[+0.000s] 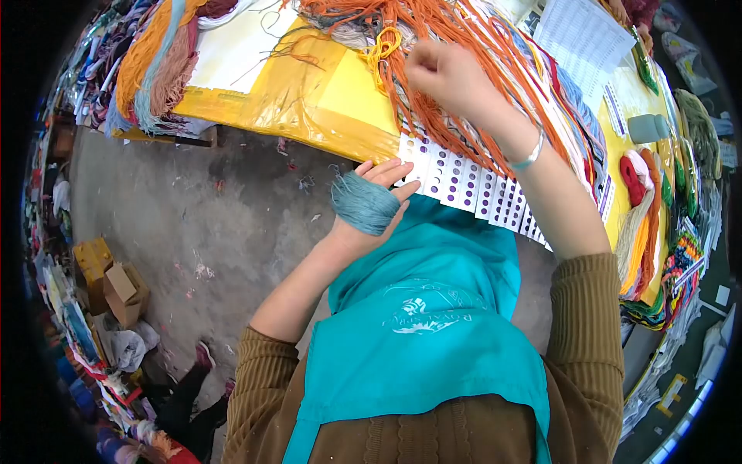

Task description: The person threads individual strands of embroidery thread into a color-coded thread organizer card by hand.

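Teal apron (402, 363) says "ROYAL", rest's blurry; left hand (384, 184) fingers spread, wound with blue-grey thread (365, 205); right hand (447, 76) curled, can't tell on what.

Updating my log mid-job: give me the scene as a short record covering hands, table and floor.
Left hand: blue yarn looped around it, near the table's edge
Right hand: curled, over orange yarn; any held strand unclear
Table edge: cards with purple dots
Floor: boxes, at left of view

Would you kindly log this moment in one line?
left hand: blue yarn around it | right hand: curled, over orange yarn | cards: table edge
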A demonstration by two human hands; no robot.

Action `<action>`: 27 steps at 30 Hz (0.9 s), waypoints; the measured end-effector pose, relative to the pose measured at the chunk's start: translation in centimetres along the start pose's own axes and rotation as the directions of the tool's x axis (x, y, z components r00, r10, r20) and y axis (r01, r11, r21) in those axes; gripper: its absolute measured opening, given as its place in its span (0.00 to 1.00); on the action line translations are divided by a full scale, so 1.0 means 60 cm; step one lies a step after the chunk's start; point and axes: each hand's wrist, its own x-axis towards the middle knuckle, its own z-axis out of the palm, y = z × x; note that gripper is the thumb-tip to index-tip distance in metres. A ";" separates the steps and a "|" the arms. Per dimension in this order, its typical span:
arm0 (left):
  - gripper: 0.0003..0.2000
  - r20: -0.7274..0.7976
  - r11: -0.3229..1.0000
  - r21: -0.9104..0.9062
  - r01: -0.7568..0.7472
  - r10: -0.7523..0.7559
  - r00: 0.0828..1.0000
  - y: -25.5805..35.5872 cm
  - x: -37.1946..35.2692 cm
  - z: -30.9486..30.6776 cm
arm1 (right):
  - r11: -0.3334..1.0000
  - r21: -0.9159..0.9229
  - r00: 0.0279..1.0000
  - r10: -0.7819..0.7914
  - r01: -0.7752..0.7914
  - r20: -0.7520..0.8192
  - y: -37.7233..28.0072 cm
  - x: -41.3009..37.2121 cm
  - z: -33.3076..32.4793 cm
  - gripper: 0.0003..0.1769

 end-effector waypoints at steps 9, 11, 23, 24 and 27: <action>0.20 0.050 0.757 -0.616 0.218 -0.239 0.970 -0.002 -0.002 -0.051 | 0.726 0.687 0.878 0.351 -0.037 -0.324 0.035 0.085 -0.024 0.08; 0.24 0.213 0.103 -0.951 0.292 -0.468 0.858 -0.013 -0.011 -0.082 | 0.904 0.421 0.827 0.181 0.073 -0.533 0.008 0.041 -0.006 0.09; 0.29 0.340 -0.338 -0.918 0.207 -0.407 0.848 0.031 0.045 -0.111 | 0.812 0.541 0.973 0.219 -0.220 0.068 -0.144 -0.171 0.084 0.07; 0.29 0.341 -0.303 -0.925 0.228 -0.401 0.850 0.033 0.046 -0.109 | 0.815 0.533 0.972 0.224 -0.226 0.069 -0.138 -0.176 0.091 0.06; 0.28 0.373 -0.297 -0.919 0.258 -0.448 0.812 0.042 0.046 -0.112 | 0.569 0.780 0.953 0.282 -0.260 0.113 -0.125 -0.183 0.100 0.05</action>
